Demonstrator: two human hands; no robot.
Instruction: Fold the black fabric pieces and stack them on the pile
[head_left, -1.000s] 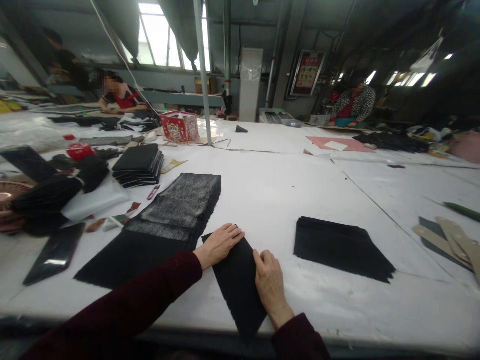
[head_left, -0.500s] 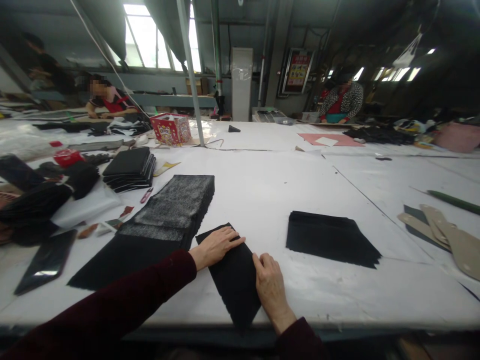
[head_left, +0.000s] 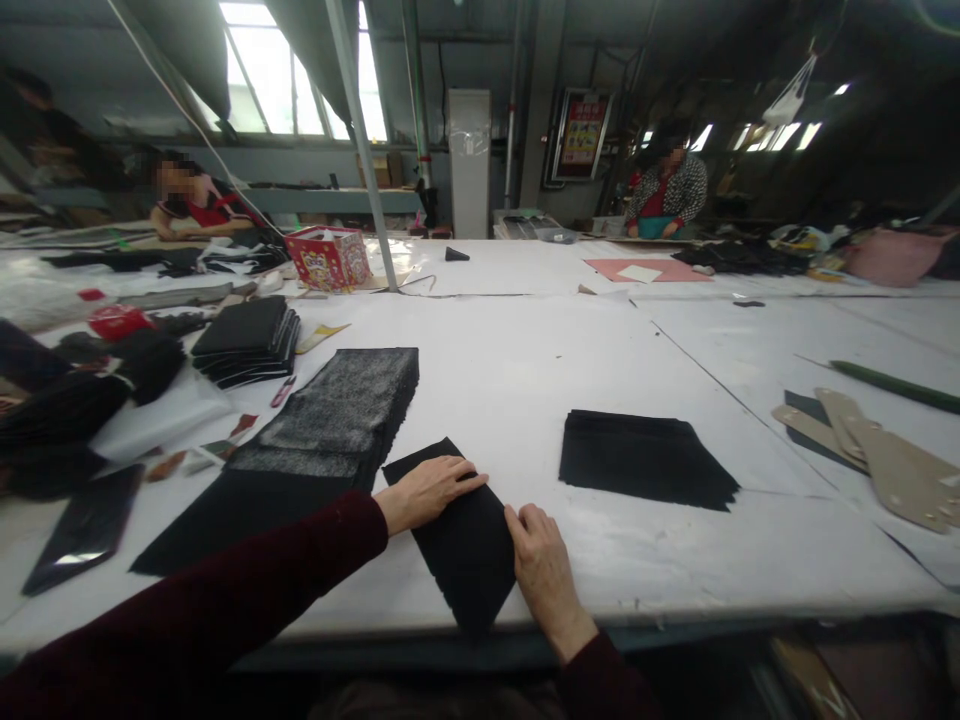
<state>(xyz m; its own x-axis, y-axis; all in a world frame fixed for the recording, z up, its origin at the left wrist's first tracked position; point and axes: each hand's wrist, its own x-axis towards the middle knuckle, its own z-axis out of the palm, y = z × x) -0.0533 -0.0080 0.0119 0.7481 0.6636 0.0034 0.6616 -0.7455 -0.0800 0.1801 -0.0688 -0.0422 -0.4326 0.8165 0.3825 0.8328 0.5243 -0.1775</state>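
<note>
A black fabric piece lies at a slant near the table's front edge, one corner pointing towards me. My left hand rests flat across its upper part, fingers stretched out. At its right edge, my right hand has its fingers curled and pinches the edge; the fingertips are partly hidden. To the left is a thick stack of black fabric with a speckled grey top, and a plain black piece extends from it towards me. A smaller pile of black pieces lies to the right.
Folded black pieces, a dark glossy slab and a red patterned box are on the left. Beige templates lie at right. A grey pole rises behind. Two co-workers sit or stand across the table, another far left.
The view has shifted slightly, so the table's things appear a little further left. Both hands stay on the same fabric piece, with barely any movement.
</note>
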